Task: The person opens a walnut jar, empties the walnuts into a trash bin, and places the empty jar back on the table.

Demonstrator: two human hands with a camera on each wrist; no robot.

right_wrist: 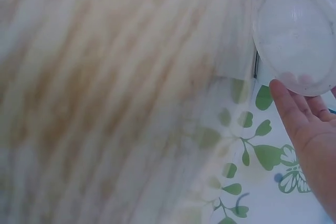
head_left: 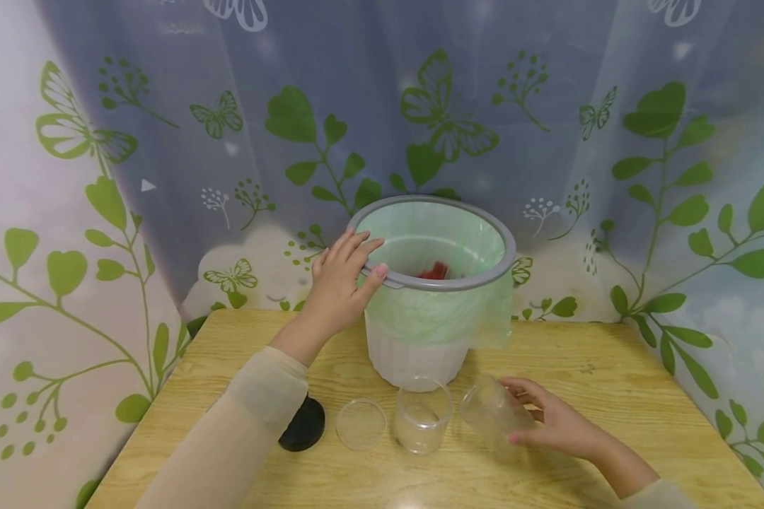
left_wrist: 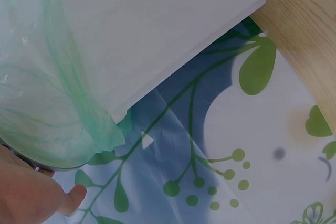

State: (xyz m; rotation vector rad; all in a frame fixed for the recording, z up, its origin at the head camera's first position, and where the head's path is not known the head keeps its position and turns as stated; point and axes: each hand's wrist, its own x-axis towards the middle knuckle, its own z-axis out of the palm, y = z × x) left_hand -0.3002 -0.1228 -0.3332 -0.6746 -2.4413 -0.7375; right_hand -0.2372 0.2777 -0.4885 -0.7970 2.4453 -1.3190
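Observation:
A white bin [head_left: 417,353] with a grey rim ring [head_left: 484,279] and a pale green liner bag [head_left: 433,311] stands at the back of the wooden table [head_left: 611,396]. Something red [head_left: 434,271] lies inside it. My left hand [head_left: 340,283] grips the bin's rim on its left side, fingers over the ring; the left wrist view shows the bag [left_wrist: 47,103] and the white wall [left_wrist: 157,30] from below. My right hand [head_left: 547,420] holds a clear plastic cup [head_left: 493,416] tilted on its side, its round base [right_wrist: 296,38] filling the right wrist view.
In front of the bin stand an upright clear cup [head_left: 422,416], a clear round lid [head_left: 361,424] and a black round lid [head_left: 303,424] partly under my left sleeve. A leaf-and-butterfly curtain [head_left: 165,177] hangs behind and beside the table.

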